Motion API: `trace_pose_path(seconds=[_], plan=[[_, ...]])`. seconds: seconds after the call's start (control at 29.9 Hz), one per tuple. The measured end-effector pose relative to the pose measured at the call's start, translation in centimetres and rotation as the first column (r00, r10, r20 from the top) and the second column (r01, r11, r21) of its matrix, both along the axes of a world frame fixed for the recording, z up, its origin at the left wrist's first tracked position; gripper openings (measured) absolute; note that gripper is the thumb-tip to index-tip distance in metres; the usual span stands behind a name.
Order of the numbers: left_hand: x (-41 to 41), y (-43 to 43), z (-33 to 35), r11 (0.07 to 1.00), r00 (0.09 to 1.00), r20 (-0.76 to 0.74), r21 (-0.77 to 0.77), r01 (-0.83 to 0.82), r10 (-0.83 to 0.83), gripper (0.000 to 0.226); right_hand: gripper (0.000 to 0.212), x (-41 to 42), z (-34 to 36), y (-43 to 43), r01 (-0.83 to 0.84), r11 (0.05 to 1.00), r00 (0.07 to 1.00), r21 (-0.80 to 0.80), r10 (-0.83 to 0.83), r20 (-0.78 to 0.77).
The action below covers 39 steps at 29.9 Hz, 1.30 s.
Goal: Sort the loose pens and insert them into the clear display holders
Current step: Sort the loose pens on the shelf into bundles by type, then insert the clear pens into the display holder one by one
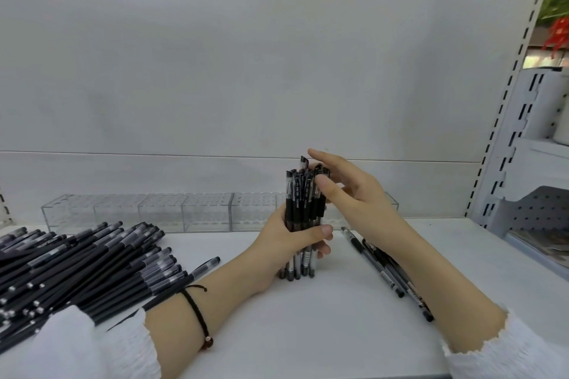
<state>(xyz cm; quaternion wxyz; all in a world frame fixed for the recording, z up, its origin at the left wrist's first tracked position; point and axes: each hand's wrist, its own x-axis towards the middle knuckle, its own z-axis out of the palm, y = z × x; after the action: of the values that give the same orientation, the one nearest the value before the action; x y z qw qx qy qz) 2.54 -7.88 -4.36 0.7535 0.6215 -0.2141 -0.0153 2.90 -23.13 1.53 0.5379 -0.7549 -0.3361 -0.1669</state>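
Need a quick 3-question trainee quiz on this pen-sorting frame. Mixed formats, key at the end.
1. True or false: the left hand grips the pen bundle upright on the table.
2. Fill in: the clear holders stand ___ the bundle.
3. The big pen pile lies: A) left of the bundle, B) right of the bundle, C) in the holders.

Key: 1 true; 2 behind; 3 A.
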Motion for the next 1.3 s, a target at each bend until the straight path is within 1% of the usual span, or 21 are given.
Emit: trace_pose_path(seconds=[0.07,0.17,0.3,0.37,0.4,0.43,0.47,0.53,0.57,0.6,0.67,0.77,0.83,1.04,1.1,1.17,1.24,1.3], plan=[[-0.1,0.0,0.1,1.000,1.000,-0.018,-0.003,0.002,-0.002,0.042,0.033,0.1,0.0,-0.2,0.016,1.000,1.000,0.012,-0.016,0.008],[-0.2,0.1,0.3,0.999,0.999,-0.045,0.038,0.010,-0.008,0.045,0.029,0.3,0.0,-0.4,0.034,0.999,0.999,-0.001,-0.034,0.005],[-0.2,0.3,0.3,0.996,0.996,-0.085,0.081,-0.022,0.029,0.028,0.028,0.9,-0.3,-0.7,0.092,0.995,0.996,-0.025,-0.092,-0.013],[-0.2,0.5,0.5,0.991,0.992,-0.098,0.114,-0.069,0.080,0.022,0.023,1.2,-0.5,-0.9,0.157,0.987,0.987,-0.028,-0.158,-0.020],[-0.3,0.7,0.6,0.986,0.988,-0.102,0.129,-0.101,0.114,0.019,0.018,1.3,-0.5,-1.0,0.203,0.977,0.979,-0.057,-0.204,-0.006],[-0.3,0.9,0.8,0.981,0.982,-0.106,0.139,-0.139,0.154,0.018,0.013,1.5,-0.6,-1.2,0.259,0.956,0.966,-0.135,-0.256,0.036],[-0.4,1.1,1.0,0.973,0.974,-0.109,0.144,-0.183,0.200,0.019,0.011,1.6,-0.8,-1.3,0.317,0.914,0.948,-0.255,-0.300,0.103],[-0.4,1.7,1.5,0.954,0.952,-0.117,0.137,-0.268,0.284,0.021,0.015,1.7,-1.2,-1.3,0.404,0.773,0.915,-0.490,-0.327,0.238],[-0.5,2.0,1.7,0.945,0.941,-0.122,0.133,-0.299,0.315,0.022,0.019,1.7,-1.3,-1.2,0.424,0.711,0.905,-0.561,-0.319,0.280],[-0.7,2.3,2.0,0.938,0.934,-0.121,0.137,-0.319,0.335,0.023,0.021,1.6,-1.4,-1.0,0.430,0.675,0.902,-0.599,-0.305,0.305],[-1.2,3.2,2.6,0.924,0.931,-0.083,0.177,-0.338,0.357,0.022,0.025,1.3,-1.3,-0.4,0.420,0.651,0.906,-0.632,-0.259,0.336],[-2.5,4.8,3.1,0.908,0.942,-0.001,0.264,-0.325,0.337,0.018,0.030,0.6,-0.9,0.7,0.463,0.574,0.880,-0.676,-0.204,0.429],[-3.5,6.4,3.3,0.906,0.950,0.023,0.295,-0.305,0.312,0.018,0.032,-0.1,-0.5,2.0,0.480,0.538,0.869,-0.692,-0.188,0.457],[-5.5,11.8,4.9,0.938,0.960,-0.054,0.236,-0.254,0.274,0.021,0.033,-2.3,1.2,7.4,0.461,0.559,0.876,-0.689,-0.164,0.453],[-5.8,15.0,5.8,0.945,0.963,-0.058,0.215,-0.246,0.264,0.021,0.035,-2.7,1.8,10.5,0.480,0.552,0.863,-0.682,-0.162,0.478],[-5.6,18.3,6.7,0.958,0.965,-0.078,0.167,-0.235,0.250,0.021,0.036,-2.8,2.4,13.5,0.475,0.565,0.865,-0.674,-0.162,0.474],[-5.3,21.3,7.5,0.962,0.965,-0.076,0.136,-0.238,0.249,0.023,0.036,-2.5,3.0,16.2,0.454,0.594,0.878,-0.664,-0.173,0.446],[-4.8,24.2,7.9,0.966,0.966,-0.069,0.092,-0.241,0.248,0.028,0.035,-1.9,3.4,19.1,0.417,0.642,0.899,-0.643,-0.189,0.395]])
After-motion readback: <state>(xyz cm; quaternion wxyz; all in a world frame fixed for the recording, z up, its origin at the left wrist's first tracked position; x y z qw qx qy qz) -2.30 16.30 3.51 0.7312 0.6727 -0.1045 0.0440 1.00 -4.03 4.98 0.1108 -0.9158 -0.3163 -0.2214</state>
